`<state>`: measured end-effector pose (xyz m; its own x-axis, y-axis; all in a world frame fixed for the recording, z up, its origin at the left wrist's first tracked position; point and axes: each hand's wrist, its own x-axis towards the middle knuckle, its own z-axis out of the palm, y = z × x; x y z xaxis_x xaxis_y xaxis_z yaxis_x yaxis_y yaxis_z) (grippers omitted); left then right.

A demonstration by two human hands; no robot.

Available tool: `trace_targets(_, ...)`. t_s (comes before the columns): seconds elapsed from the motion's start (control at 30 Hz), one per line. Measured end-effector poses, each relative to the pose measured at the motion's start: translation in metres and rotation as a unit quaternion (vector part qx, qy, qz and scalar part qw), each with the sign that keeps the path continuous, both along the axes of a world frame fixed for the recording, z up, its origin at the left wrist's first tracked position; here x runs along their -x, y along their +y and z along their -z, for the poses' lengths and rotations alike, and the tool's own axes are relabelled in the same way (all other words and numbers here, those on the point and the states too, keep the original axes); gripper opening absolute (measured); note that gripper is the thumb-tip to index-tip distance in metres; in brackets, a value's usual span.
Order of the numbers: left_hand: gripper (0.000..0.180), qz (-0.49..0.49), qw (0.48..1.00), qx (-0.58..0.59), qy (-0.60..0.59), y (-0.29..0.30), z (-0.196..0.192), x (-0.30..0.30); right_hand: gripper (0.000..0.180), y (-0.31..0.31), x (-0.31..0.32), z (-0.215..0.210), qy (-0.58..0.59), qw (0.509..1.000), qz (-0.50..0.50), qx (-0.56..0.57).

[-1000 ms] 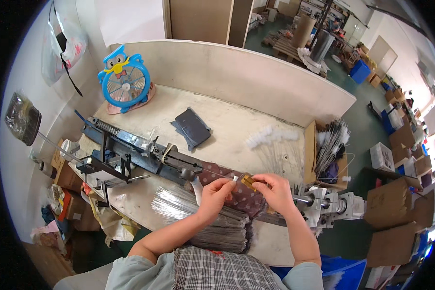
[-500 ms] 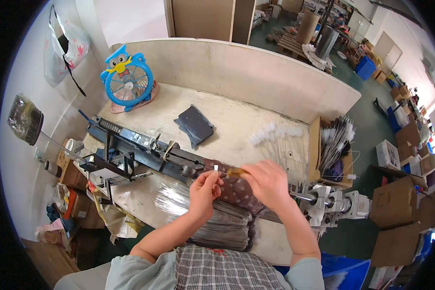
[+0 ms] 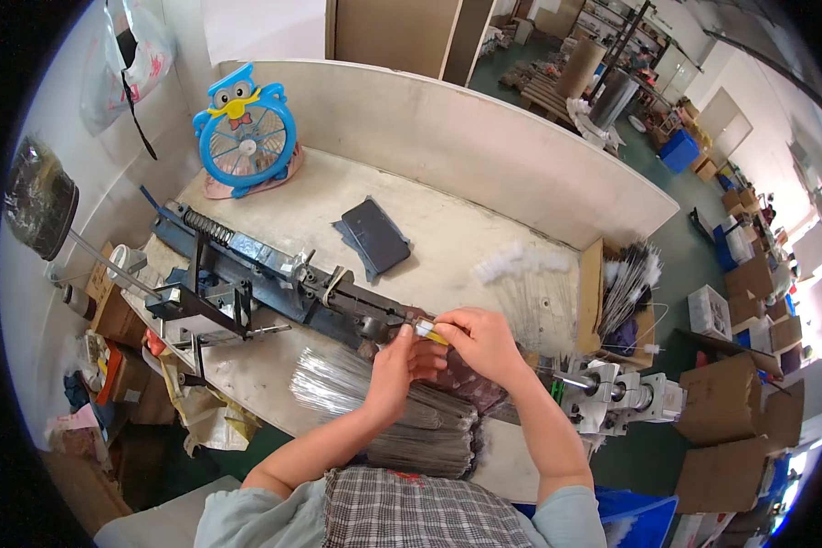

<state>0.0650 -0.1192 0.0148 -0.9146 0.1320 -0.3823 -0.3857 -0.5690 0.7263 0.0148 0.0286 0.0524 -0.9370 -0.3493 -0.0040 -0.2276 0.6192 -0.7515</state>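
Note:
My left hand [image 3: 395, 370] and my right hand [image 3: 482, 342] meet over the middle of the workbench, at the near end of a long dark metal fixture [image 3: 265, 265]. The right thumb and index finger pinch a small yellow piece [image 3: 437, 337]. A small white piece [image 3: 423, 326] shows at its end, beside the left fingertips. The left thumb and index are closed together, and what they hold is too small to make out. Beneath the hands lie a brown dotted cloth [image 3: 466, 379] and a thick bundle of thin metal wires [image 3: 420, 434].
A blue owl-shaped fan [image 3: 247, 146] stands at the back left. Behind the fixture lies a dark flat pad [image 3: 374, 239]. White-tipped wire brushes [image 3: 521, 265] lie at the right, near a cardboard box [image 3: 592, 292] of more brushes. A metal clamping device [image 3: 612, 393] sits at the right edge.
My right hand has drawn left and lower, and the yellow piece now shows clearly at its fingertips. My left hand has shifted slightly right, its other fingers less curled. The whole view has tilted slightly.

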Motion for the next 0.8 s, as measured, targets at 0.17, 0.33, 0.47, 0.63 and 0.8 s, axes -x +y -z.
trace_targets(0.17, 0.034, -0.066, 0.993, -0.090, -0.028, 0.006, 0.009, 0.002, 0.024, -0.016, -0.021, 0.001, 0.249, 0.963, 0.031, -0.096)
trace_targets(0.33, 0.027, -0.109, 0.989, -0.098, 0.019, 0.012, 0.001, -0.001, 0.028, -0.029, -0.027, 0.010, 0.324, 0.936, 0.073, -0.115)
trace_targets(0.47, 0.013, -0.112, 0.989, -0.094, 0.019, 0.018, 0.007, -0.001, 0.026, -0.015, -0.028, 0.009, 0.385, 0.915, 0.043, -0.110)
trace_targets(0.63, 0.008, -0.118, 0.989, -0.080, 0.031, 0.015, 0.011, -0.001, 0.023, -0.010, -0.028, 0.011, 0.386, 0.917, 0.035, -0.093)
trace_targets(0.8, 0.006, -0.133, 0.989, -0.064, 0.026, 0.023, 0.002, -0.001, 0.021, 0.005, -0.030, 0.012, 0.376, 0.921, 0.025, -0.099)
